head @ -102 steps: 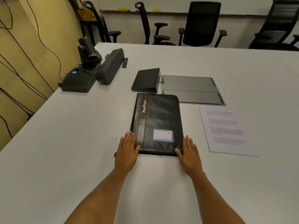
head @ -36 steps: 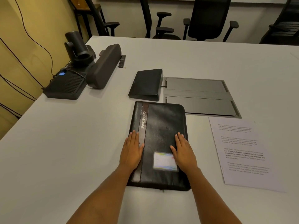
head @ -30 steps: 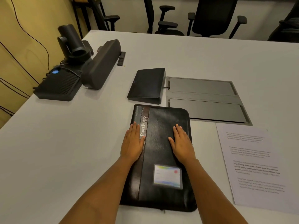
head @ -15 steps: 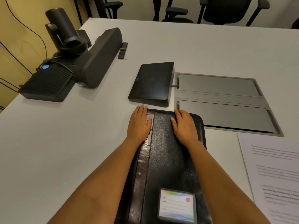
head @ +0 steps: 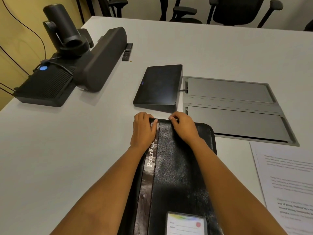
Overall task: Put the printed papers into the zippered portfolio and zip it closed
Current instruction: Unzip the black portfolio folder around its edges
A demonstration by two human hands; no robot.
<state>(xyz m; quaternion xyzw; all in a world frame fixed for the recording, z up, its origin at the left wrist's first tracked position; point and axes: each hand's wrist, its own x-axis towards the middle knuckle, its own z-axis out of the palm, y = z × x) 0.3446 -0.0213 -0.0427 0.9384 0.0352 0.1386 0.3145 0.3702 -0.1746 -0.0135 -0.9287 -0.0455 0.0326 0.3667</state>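
Both hands have slid up the portfolio (head: 177,167) to its far edge. The left hand (head: 143,131) and right hand (head: 183,127) curl their fingers over that edge, gripping it. The closed portfolio lies on the counter (head: 67,150), printed papers (head: 286,180) just beside it, to its right.

portfolio (head: 176,167): black, glossy stripe | papers (head: 288,180): white | table (head: 67,150): white

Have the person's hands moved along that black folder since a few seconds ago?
Yes. Both the left hand and right hand slid from the portfolio's near edge to its far edge, beside the tablet.
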